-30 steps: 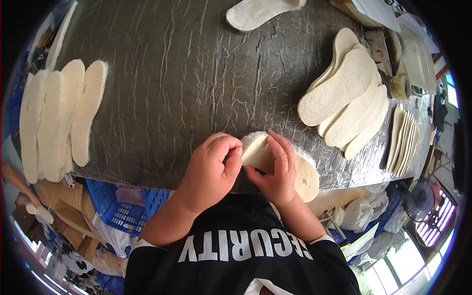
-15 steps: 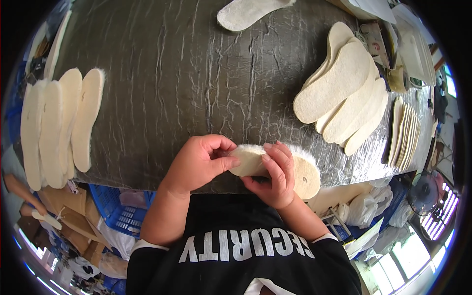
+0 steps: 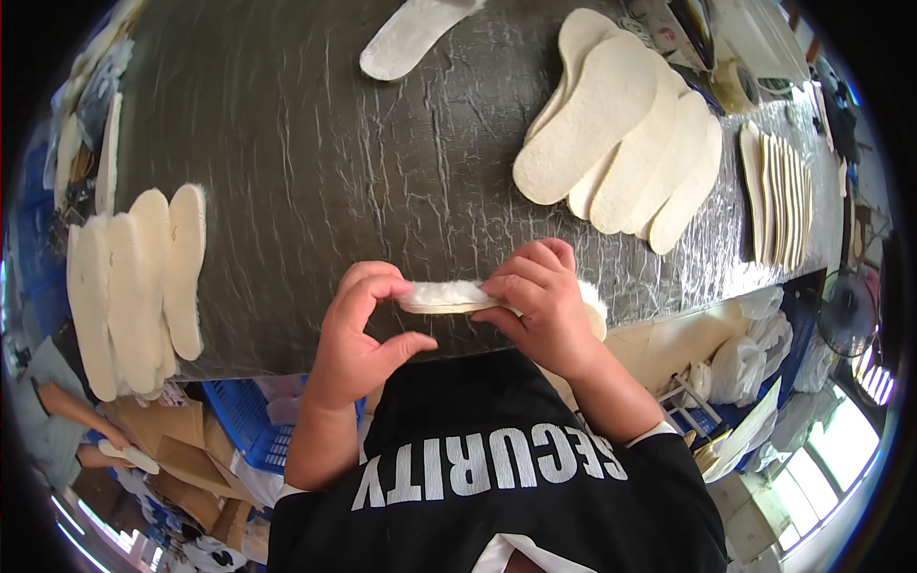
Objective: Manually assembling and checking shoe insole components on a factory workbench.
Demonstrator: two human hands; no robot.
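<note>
A cream insole (image 3: 444,297) with white fluffy pile is held edge-on near the table's front edge, its pile side up and its thin edge toward me. My right hand (image 3: 544,301) pinches it around the middle, thumb below and fingers on top, hiding part of it. Its right end shows beyond that hand. My left hand (image 3: 368,329) touches the insole's left end with its fingertips, while the thumb stands apart below, so the hand is open.
On the dark, wrinkled table (image 3: 287,191) lie a fanned pile of insoles (image 3: 611,124) at the right, a row of thin insoles (image 3: 778,196) beyond it, and several insoles (image 3: 129,286) at the left. A single insole (image 3: 411,38) lies at the far side. Another person's hand (image 3: 119,449) holds an insole at lower left.
The insole has tipped from showing its flat face to showing its edge and pile. My left thumb has come away from it. The whole view has shifted.
</note>
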